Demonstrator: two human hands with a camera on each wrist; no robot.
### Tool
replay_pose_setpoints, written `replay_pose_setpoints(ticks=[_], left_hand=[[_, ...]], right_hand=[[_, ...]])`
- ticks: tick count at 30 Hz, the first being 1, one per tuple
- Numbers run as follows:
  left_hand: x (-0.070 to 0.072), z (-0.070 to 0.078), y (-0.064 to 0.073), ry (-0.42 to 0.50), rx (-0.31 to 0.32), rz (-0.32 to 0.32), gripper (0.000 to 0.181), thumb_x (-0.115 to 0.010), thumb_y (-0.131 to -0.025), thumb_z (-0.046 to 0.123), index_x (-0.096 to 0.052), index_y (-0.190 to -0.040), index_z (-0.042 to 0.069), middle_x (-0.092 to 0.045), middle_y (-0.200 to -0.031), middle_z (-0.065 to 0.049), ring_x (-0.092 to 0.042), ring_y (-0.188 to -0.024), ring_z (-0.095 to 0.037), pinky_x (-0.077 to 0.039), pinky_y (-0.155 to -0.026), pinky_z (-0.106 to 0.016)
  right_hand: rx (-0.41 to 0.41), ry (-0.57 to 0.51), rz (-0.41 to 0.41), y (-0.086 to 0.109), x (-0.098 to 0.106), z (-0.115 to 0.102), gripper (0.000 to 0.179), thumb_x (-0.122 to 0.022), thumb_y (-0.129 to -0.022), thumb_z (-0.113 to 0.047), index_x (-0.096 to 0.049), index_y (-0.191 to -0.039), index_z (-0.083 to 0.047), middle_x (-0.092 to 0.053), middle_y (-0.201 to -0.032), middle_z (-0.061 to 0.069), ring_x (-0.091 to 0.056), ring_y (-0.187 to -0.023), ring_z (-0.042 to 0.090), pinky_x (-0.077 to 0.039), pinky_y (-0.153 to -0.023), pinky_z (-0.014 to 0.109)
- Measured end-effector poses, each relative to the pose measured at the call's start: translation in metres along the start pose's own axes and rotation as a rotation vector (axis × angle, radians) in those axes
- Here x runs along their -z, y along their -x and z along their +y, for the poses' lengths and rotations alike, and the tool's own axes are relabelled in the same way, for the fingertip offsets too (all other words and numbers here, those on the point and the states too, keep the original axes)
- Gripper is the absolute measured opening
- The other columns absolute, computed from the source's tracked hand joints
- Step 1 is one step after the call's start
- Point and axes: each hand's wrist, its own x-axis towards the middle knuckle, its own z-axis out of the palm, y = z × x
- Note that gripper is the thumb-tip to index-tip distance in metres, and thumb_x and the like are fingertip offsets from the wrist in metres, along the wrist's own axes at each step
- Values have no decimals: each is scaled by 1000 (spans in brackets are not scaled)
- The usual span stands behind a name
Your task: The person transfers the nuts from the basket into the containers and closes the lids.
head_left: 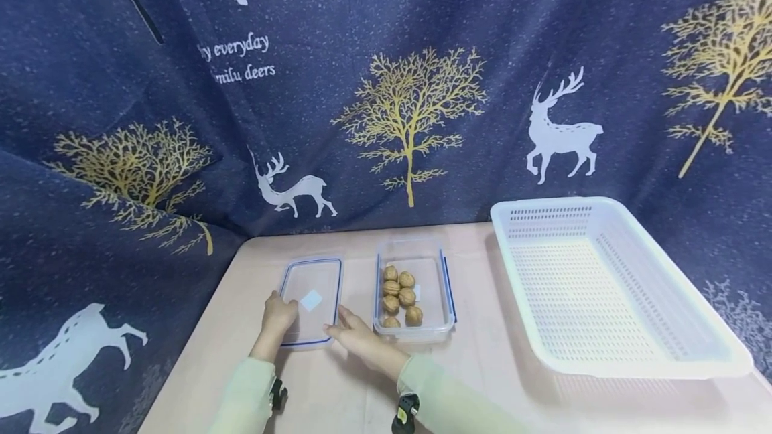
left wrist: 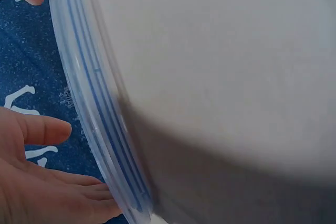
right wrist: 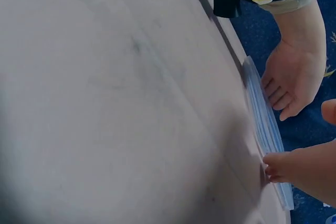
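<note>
A clear plastic lid (head_left: 311, 300) with a blue sealing strip round its rim and a pale square label lies on the left part of the table. My left hand (head_left: 279, 317) holds its left edge, thumb over the top. At the right edge, my right hand (head_left: 360, 341) touches the rim with fairly straight fingers, thumb apart. The right wrist view shows both the left hand (right wrist: 295, 74) and the right hand (right wrist: 310, 169) along the lid's edge (right wrist: 265, 119). To the right stands a clear food container (head_left: 431, 330) holding several walnuts (head_left: 407, 297).
A large white plastic basket with a slotted base (head_left: 627, 374) stands on the right of the table (head_left: 476, 380). Behind and to the left hangs a dark blue cloth (head_left: 374, 32) printed with deer and golden trees.
</note>
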Motion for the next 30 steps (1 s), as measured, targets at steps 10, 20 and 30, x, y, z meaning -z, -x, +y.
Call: replay_pose_setpoints(ticks=[10, 20, 30], left_hand=[[1, 3, 7, 64, 34, 27, 68, -37, -92, 9, -4, -138, -26, -5, -143, -49, -9, -132, -63, -14, -112, -64], [1, 6, 10, 96, 56, 58, 66, -37, -93, 10, -6, -140, -24, -7, -144, -47, -10, -133, -61, -15, -112, -64], [10, 12, 14, 139, 48, 48, 67, -35, -95, 13, -2, -142, -21, -5, -146, -45, -7, -135, -59, -10, -114, -62]], right_hand=[[-19, 40, -27, 1, 3, 3, 72, -59, -95, -28, -24, -149, 5, -29, -149, 30, -31, -136, 44, -23, -114, 55], [-4, 34, -39, 4, 7, -2, 72, -57, -96, -28, -22, -149, 5, -25, -151, 30, -30, -137, 45, -24, -114, 54], [26, 60, -5, 3, 5, -13, 69, -56, -96, -27, -24, -150, 2, -28, -150, 28, -33, -136, 44, -25, -115, 53]])
